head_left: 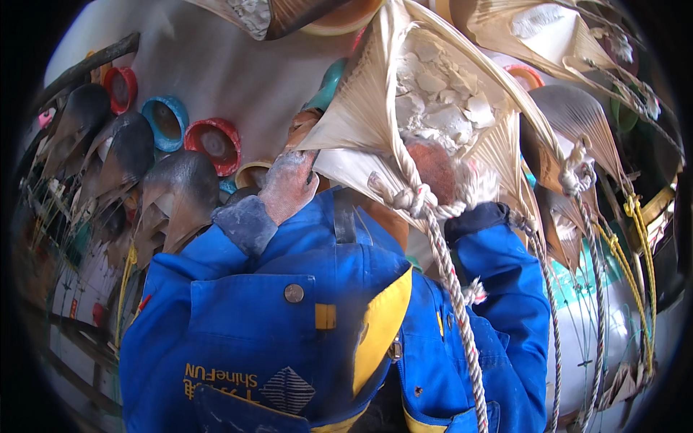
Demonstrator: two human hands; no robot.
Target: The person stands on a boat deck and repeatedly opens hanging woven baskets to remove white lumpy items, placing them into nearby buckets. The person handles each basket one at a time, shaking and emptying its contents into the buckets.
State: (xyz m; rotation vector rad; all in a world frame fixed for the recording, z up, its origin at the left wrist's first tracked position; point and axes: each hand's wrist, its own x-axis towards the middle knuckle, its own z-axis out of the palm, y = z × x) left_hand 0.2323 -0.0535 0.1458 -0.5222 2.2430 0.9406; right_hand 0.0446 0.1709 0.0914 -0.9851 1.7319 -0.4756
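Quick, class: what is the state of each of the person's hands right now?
Left hand: at the pale cloth, fingers partly hidden; grip cannot be told.
Right hand: by the white flakes, fingers hidden; open or closed cannot be told.

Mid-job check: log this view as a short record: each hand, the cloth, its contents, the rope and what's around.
Left hand: at the left corner of the pale cloth; grip unclear (left hand, pale cloth)
Right hand: beside the white chunks, partly behind the rope; fingers unclear
Cloth: pleated, slung open
Contents: white, flaky chunks and powder
Rope: twisted, pale, knotted near the right hand, hanging across the blue jacket
Left surroundings: dark hanging cloths, red tub, blue tub
Right surroundings: yellow cords
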